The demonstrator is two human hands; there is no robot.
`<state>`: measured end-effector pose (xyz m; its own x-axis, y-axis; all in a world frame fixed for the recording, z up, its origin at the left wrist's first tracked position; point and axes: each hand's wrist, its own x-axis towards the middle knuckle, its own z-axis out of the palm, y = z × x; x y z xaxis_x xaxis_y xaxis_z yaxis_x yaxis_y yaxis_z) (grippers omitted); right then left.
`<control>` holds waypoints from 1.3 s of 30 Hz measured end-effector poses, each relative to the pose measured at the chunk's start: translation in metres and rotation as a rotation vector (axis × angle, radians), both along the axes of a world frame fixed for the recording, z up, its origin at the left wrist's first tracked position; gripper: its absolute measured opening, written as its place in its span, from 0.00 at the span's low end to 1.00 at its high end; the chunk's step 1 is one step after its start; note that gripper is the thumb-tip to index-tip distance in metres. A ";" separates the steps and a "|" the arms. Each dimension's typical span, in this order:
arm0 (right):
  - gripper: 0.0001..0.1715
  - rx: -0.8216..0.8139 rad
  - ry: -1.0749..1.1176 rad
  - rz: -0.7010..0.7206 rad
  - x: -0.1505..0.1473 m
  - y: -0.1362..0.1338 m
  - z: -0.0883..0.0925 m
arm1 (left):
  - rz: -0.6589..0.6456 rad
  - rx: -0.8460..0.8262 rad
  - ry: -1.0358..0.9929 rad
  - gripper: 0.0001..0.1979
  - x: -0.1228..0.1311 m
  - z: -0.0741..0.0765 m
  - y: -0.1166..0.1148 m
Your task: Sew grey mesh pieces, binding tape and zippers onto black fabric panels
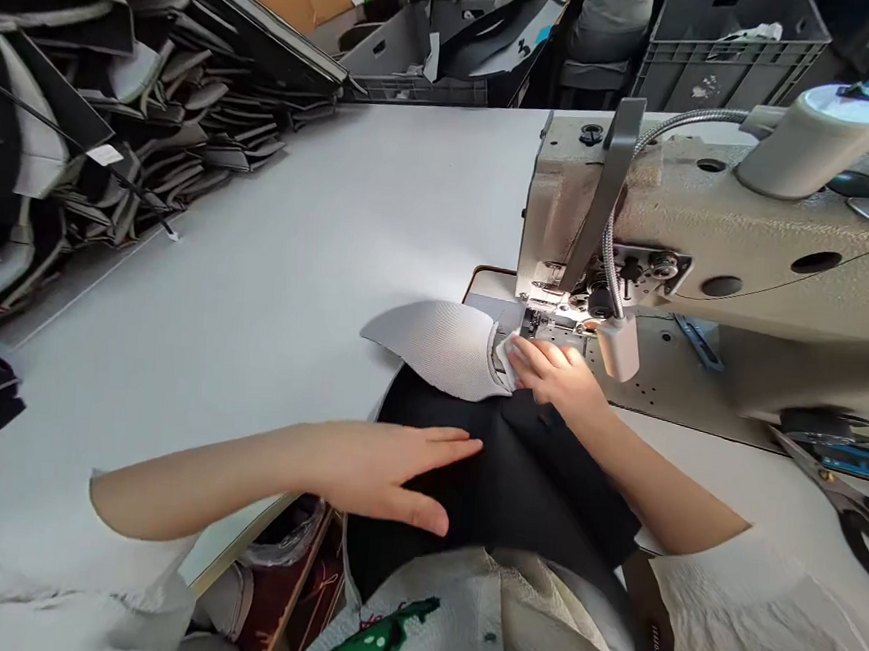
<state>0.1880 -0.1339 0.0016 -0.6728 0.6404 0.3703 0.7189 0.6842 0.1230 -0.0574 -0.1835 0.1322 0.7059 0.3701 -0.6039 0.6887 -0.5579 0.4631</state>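
My left hand (385, 467) lies flat with its fingers stretched out over a black fabric piece (493, 481), which spreads from the table edge down over my lap. A light grey mesh panel (437, 341), curved to a point on the left, is at the far end of the black fabric. My right hand (562, 376) has its fingers bent and pressed together on a small white piece of material (505, 361) at the panel's right edge. These fingertips are close beside the presser foot (529, 323) of the sewing machine (640, 201).
Stacked dark and grey cut pieces (186, 135) fill the left side of the white table (272, 283). A white thread cone (817, 140) stands on the machine. Scissors (856, 509) lie at the right edge. Grey crates (726, 63) and a seated person (613, 24) are behind.
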 end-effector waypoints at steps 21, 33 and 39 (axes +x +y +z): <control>0.37 -0.238 -0.051 -0.148 0.008 -0.005 -0.001 | 0.170 0.723 -0.055 0.28 0.032 -0.084 0.049; 0.31 -0.137 -0.025 -0.122 0.005 -0.010 -0.004 | 0.205 0.885 0.053 0.25 0.042 -0.091 0.044; 0.31 -0.097 0.000 -0.111 0.006 -0.009 -0.006 | 0.213 0.881 0.067 0.24 0.044 -0.090 0.042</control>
<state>0.1937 -0.1427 -0.0047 -0.5957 0.7439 0.3028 0.7909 0.6090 0.0599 -0.0132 -0.1417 0.0424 0.5433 0.8360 -0.0775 0.8279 -0.5488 -0.1158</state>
